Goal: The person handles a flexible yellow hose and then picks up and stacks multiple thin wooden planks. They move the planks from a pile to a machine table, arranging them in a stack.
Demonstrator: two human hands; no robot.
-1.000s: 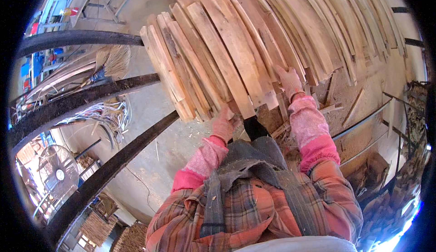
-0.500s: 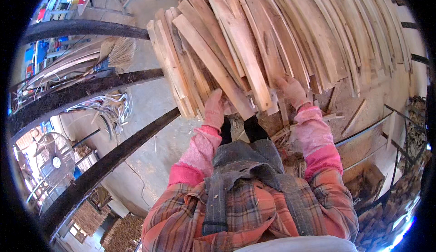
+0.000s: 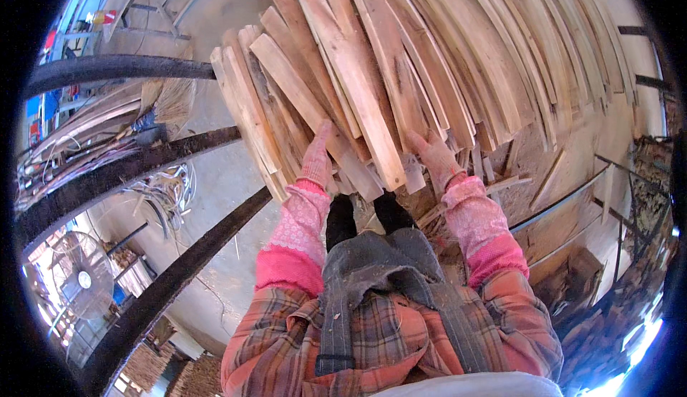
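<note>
Long pale wooden boards (image 3: 354, 85) lie side by side in a row before me, some crossing others at a slant. My left hand (image 3: 315, 157), in a pinkish glove, has its fingers stretched out along a slanting board (image 3: 304, 103) near its close end. My right hand (image 3: 438, 159), gloved alike, reaches with extended fingers to the near part of another board (image 3: 401, 103). Several board ends stick out toward me between the two hands. Both palms are turned out of sight, and neither hand's fingers wrap round a board.
Dark metal bars (image 3: 182, 264) cross the left side. Beyond them are a straw broom (image 3: 168, 100), a bundle of strips (image 3: 168, 186) and a standing fan (image 3: 82, 279). Wood scraps (image 3: 547, 178) lie on the floor at right, near a thin metal frame (image 3: 565, 200).
The view has shifted, so the boards sit further left. My left hand's fingers now reach further up beside the slanting board; my right hand stays at the board ends.
</note>
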